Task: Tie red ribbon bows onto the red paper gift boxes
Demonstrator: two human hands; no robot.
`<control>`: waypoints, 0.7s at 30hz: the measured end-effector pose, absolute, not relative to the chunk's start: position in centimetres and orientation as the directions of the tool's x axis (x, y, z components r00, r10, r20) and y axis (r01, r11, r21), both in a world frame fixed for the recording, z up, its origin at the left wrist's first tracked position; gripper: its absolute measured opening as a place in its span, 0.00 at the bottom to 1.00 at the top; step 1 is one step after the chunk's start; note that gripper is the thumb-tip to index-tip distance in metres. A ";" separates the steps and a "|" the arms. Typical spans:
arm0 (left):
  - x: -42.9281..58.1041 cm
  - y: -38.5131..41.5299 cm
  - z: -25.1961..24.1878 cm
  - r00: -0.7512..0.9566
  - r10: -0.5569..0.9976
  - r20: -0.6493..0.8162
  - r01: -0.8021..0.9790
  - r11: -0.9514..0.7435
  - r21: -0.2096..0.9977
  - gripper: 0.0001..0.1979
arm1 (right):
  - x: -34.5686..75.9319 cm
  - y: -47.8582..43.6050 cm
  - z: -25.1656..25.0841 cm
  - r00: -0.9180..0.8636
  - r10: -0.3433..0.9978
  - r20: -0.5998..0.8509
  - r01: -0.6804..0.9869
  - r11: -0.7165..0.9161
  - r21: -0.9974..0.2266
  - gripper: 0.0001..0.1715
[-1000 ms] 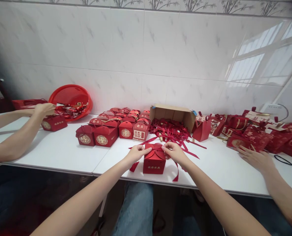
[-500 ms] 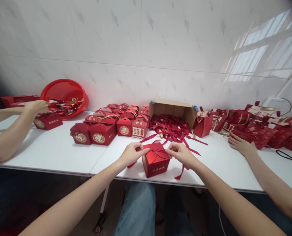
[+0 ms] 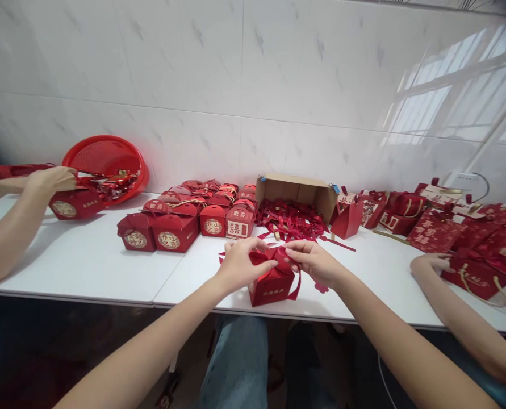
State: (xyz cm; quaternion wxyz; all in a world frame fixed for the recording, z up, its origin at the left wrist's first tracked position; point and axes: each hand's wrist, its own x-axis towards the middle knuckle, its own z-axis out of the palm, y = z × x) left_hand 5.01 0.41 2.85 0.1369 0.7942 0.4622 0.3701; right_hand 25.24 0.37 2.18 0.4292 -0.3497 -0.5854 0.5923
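Observation:
A red gift box [image 3: 272, 291] with gold lettering stands at the table's front edge, between my hands. Red ribbon [image 3: 281, 259] is gathered over its top, with one tail hanging down the right side. My right hand [image 3: 314, 262] pinches the ribbon between thumb and fingers. From the left, my left hand [image 3: 242, 266] curves over the box top, its thumb and fingers closed around ribbon; the fingertips are partly hidden.
Behind the box, a cardboard carton [image 3: 297, 187] spills red ribbons [image 3: 293, 218]. Filled boxes [image 3: 176, 232] stand in rows to the left, near a red basket [image 3: 108, 142]. Co-workers' arms handle a box [image 3: 76, 203] at left and a bag [image 3: 476, 277] at right.
Both hands have moved from pulling at a thin knot to gathering ribbon above the box top. At right, the co-worker's hands now hold a red bag near the front.

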 end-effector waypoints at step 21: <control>2.8 1.1 2.4 0.287 0.865 0.411 0.424 -0.500 0.755 0.13 | 22.8 0.4 0.6 -0.234 0.926 0.295 0.248 0.351 -0.903 0.12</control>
